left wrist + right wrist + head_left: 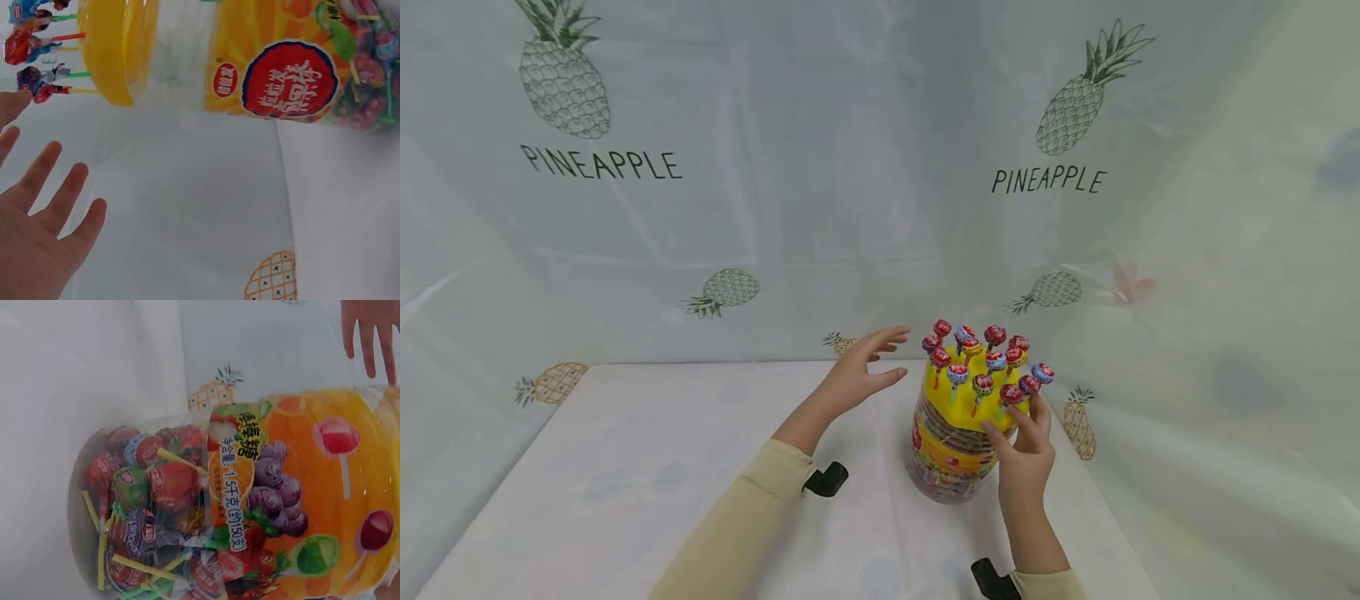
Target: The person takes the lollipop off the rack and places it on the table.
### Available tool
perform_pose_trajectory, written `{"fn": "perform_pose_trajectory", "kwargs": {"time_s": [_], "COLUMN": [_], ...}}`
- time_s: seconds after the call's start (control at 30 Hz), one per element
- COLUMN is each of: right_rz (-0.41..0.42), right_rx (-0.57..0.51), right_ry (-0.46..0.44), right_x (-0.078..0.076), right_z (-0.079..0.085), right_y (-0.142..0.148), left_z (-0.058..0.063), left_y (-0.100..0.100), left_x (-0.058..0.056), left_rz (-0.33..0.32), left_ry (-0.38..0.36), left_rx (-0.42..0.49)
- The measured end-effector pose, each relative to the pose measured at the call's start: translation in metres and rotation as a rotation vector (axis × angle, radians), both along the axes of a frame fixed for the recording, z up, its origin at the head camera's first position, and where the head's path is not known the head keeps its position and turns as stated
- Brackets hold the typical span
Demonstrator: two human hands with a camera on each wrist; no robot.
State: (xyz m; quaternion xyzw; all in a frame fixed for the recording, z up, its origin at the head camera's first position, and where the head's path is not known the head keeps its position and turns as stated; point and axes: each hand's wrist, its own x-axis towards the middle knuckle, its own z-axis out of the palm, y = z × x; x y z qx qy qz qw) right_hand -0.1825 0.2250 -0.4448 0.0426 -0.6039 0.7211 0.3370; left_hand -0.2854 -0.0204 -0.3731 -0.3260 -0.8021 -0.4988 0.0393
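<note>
A clear plastic candy jar (957, 460) with a printed fruit label stands toward the right of the table. Several wrapped lollipops (982, 384) stick up on their sticks from its yellow lid (957, 406). My right hand (1028, 450) is at the lid's near right edge, its thumb and index finger spread apart beside a red lollipop (1011, 394). Left of the jar, my left hand (863, 372) hovers with fingers stretched toward the lid and nothing in it. The left wrist view shows those spread fingers (44, 181) apart from the lollipops. More lollipops (150, 506) fill the jar's bottom.
White cloth covers the table (625, 467). A pale curtain (850, 183) with pineapple prints hangs behind and at the sides. Dark wrist-camera mounts (826, 480) stick out near both sleeves.
</note>
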Motion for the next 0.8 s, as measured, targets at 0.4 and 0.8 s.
{"fn": "perform_pose_trajectory", "kwargs": {"time_s": [0.4, 0.8], "right_rz": [-0.023, -0.021], "right_rx": [-0.014, -0.009], "right_ry": [0.089, 0.119], "right_x": [-0.001, -0.006], "right_z": [-0.009, -0.011], "right_y": [-0.002, -0.004], "left_z": [0.016, 0.018], "left_y": [0.019, 0.033], "left_x": [-0.016, -0.021], "left_rz": [-0.22, -0.276], "left_ry": [-0.139, -0.173], "left_rx": [0.112, 0.141]}}
